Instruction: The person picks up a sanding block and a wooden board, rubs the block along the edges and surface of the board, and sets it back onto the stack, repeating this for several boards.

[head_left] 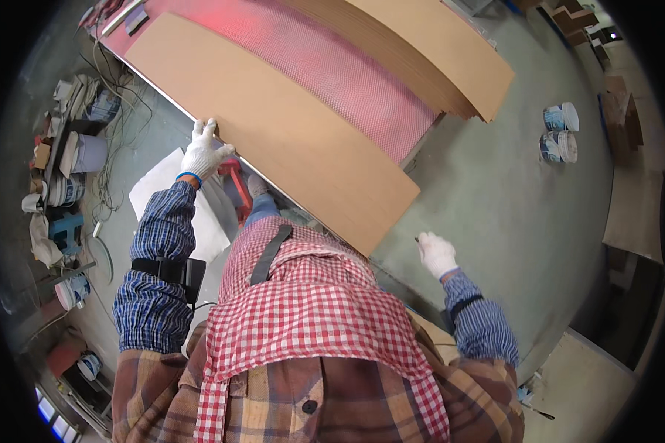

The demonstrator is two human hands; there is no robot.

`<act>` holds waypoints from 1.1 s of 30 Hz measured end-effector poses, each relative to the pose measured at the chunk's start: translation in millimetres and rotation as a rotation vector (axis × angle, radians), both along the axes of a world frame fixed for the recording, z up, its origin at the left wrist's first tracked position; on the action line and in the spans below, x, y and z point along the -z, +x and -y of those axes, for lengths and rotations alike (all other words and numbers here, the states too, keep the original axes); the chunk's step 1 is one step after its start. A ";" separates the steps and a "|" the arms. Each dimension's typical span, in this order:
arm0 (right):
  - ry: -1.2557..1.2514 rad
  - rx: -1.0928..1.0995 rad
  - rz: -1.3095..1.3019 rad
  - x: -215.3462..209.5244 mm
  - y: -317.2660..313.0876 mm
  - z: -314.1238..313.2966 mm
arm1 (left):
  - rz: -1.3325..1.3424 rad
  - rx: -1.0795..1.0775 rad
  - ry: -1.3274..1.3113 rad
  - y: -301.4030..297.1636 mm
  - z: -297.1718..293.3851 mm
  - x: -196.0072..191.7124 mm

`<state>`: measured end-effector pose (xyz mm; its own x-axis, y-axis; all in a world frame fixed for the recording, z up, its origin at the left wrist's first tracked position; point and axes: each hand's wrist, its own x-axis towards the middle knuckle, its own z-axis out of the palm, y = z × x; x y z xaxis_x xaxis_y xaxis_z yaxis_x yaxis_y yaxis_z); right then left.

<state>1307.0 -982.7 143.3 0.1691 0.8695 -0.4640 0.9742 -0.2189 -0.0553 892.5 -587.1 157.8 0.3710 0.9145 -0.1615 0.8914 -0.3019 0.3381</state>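
Note:
A long flat brown board lies along the near side of a table covered in pink mesh. My left hand, in a white knit glove, rests at the board's near edge with its fingers stretched out and thumb apart. Off the board's right end, over the floor, is my right hand, also gloved in white. Its fingers are closed, and a small dark tip pokes out from them; what it belongs to is hidden in the fist.
A stack of similar brown boards sits on the table's far side, overhanging its right end. Two pails stand on the floor at right. Buckets and loose cables crowd the left. White sheeting and a red object are below the table edge.

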 end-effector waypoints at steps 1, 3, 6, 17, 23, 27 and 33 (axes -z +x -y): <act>0.001 0.001 -0.005 -1.7 -2.5 -0.8 | -0.005 0.001 0.001 -4.3 -4.4 2.2; 0.205 0.105 -0.037 -12.0 -14.7 -5.8 | -0.009 0.014 0.035 -9.8 -10.5 7.4; 0.259 0.078 -0.084 -27.8 -32.1 -28.4 | -0.025 0.008 0.031 -7.8 -8.4 5.9; 0.236 -0.064 -0.100 -19.4 -33.8 -48.2 | 0.004 -0.002 0.050 3.4 -5.1 -11.2; 0.142 -0.056 -0.102 -23.1 -39.3 -65.6 | -0.042 0.002 -0.024 15.1 -6.9 -22.6; 0.252 -0.092 -0.148 -21.0 -63.2 -118.6 | -0.095 0.069 -0.015 22.6 -5.6 -31.2; 0.238 -0.195 -0.188 -28.8 -108.5 -223.9 | -0.030 0.109 -0.128 14.3 -6.5 -38.8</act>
<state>1198.5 -758.7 172.1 -0.0798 0.9645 -0.2517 0.9642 0.0107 -0.2649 906.8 -580.6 196.6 0.4601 0.8404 -0.2865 0.8660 -0.3535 0.3537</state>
